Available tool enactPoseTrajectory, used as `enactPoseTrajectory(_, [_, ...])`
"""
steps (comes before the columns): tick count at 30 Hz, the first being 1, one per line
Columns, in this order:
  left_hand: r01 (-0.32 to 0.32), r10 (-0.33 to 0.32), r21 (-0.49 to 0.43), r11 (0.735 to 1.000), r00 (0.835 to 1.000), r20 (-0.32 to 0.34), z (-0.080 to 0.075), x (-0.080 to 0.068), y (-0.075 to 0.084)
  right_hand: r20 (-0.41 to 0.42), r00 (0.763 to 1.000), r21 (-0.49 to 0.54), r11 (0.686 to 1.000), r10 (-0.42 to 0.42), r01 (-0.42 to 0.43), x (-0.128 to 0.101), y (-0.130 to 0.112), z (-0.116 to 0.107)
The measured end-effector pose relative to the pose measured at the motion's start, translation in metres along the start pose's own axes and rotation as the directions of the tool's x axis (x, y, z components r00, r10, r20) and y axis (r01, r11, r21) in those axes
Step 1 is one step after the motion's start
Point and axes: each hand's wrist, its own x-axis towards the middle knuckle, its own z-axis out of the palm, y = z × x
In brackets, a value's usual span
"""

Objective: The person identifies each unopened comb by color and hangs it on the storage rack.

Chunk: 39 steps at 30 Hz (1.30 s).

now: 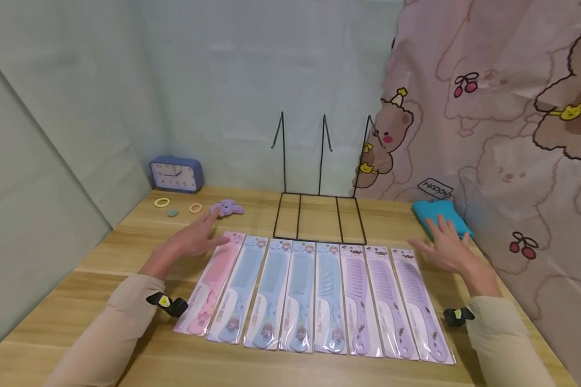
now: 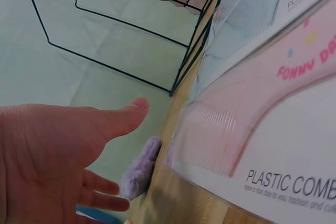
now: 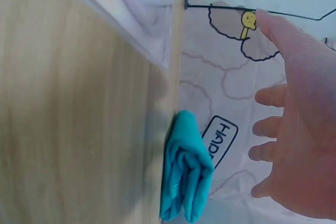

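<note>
Packaged plastic combs lie side by side across the table: a pink comb (image 1: 218, 279) on the left, several blue combs (image 1: 271, 290), and three purple combs (image 1: 383, 301) on the right. Over the top end of the pink comb hovers my left hand (image 1: 193, 236), its fingers extended and holding nothing; in the left wrist view, that comb's package (image 2: 231, 129) is apart from the thumb. My right hand (image 1: 447, 250) is spread beyond the rightmost purple comb, near a folded teal cloth (image 1: 440, 212). Nothing is in its fingers in the right wrist view either.
A black wire rack (image 1: 319, 240) with upright hooks stands behind the combs. At the back left are a blue clock (image 1: 176, 174), a purple plush toy (image 1: 228, 207), a yellow ring (image 1: 162, 202), a peach ring (image 1: 196, 208) and a small green piece (image 1: 172, 213). Curtains enclose the table.
</note>
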Motion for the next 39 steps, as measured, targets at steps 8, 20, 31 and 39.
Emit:
enactPoseTrajectory(8, [0.055, -0.051, -0.056, 0.997, 0.997, 0.061, -0.003, 0.0, 0.008, -0.021, 0.998, 0.063, 0.997, -0.052, 0.053, 0.0, -0.017, 0.0])
enactPoseTrajectory(20, [0.099, -0.099, 0.006, 0.995, 0.989, 0.11, 0.007, 0.0, 0.017, 0.014, 0.991, 0.102, 0.986, -0.131, 0.129, 0.008, -0.045, 0.012])
enactPoseTrajectory(31, [0.119, -0.119, 0.006, 0.993, 0.99, 0.073, 0.013, 0.002, 0.015, 0.094, 0.976, 0.024, 0.98, -0.198, 0.196, 0.032, -0.075, 0.02])
enactPoseTrajectory(39, [0.183, -0.167, -0.155, 0.971, 0.979, 0.115, 0.014, 0.004, 0.018, 0.176, 0.956, 0.09, 0.97, -0.237, 0.224, 0.053, -0.082, 0.035])
